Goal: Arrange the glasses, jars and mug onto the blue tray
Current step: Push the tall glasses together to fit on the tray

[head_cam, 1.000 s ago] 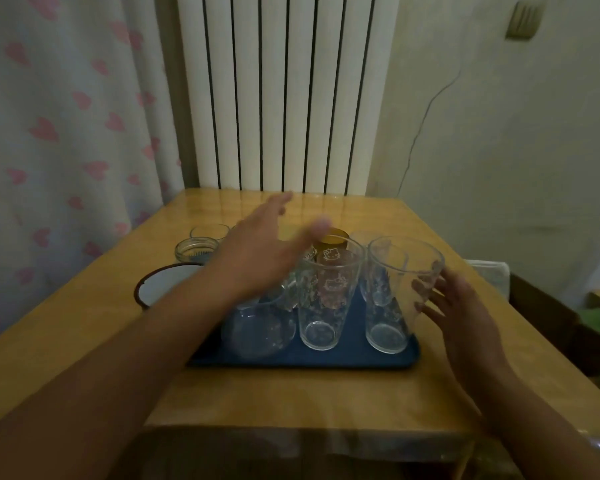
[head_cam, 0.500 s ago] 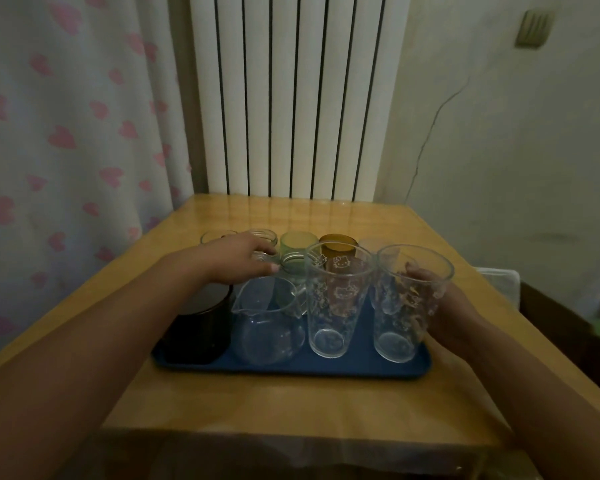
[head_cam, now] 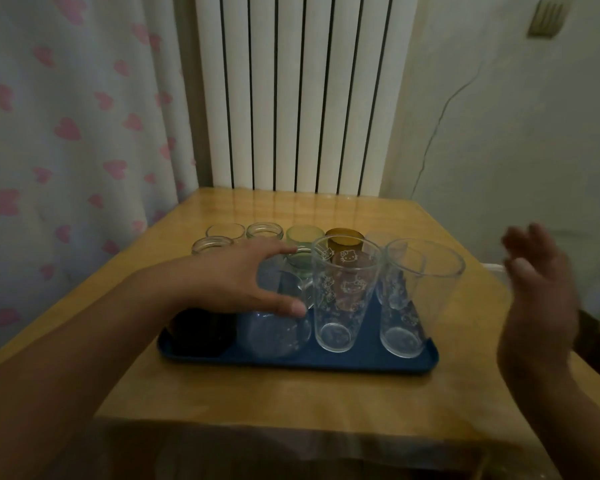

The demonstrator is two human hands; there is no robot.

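The blue tray (head_cam: 368, 360) lies mid-table. Its front row holds a dark mug (head_cam: 201, 332), a clear round jug (head_cam: 278, 332) and two tall printed glasses (head_cam: 342, 299) (head_cam: 418, 299). Behind stand a green glass (head_cam: 303, 237), an amber glass (head_cam: 343, 239) and small clear jars (head_cam: 264, 231) (head_cam: 225, 231) (head_cam: 211, 244); whether the jars rest on the tray is hidden. My left hand (head_cam: 246, 280) hovers open over the mug and jug, holding nothing. My right hand (head_cam: 537, 289), blurred, is open to the right of the tray, clear of the right glass.
The wooden table (head_cam: 291, 396) has a near edge with a plastic cover hanging over it. A white radiator (head_cam: 298, 91) stands behind, a heart-print curtain (head_cam: 66, 133) at the left. A white box edge (head_cam: 496, 268) shows beyond the table's right side.
My left hand let go of the small jar at the back and drew nearer over the mug and jug. My right hand released the right tall glass and moved off to the right.
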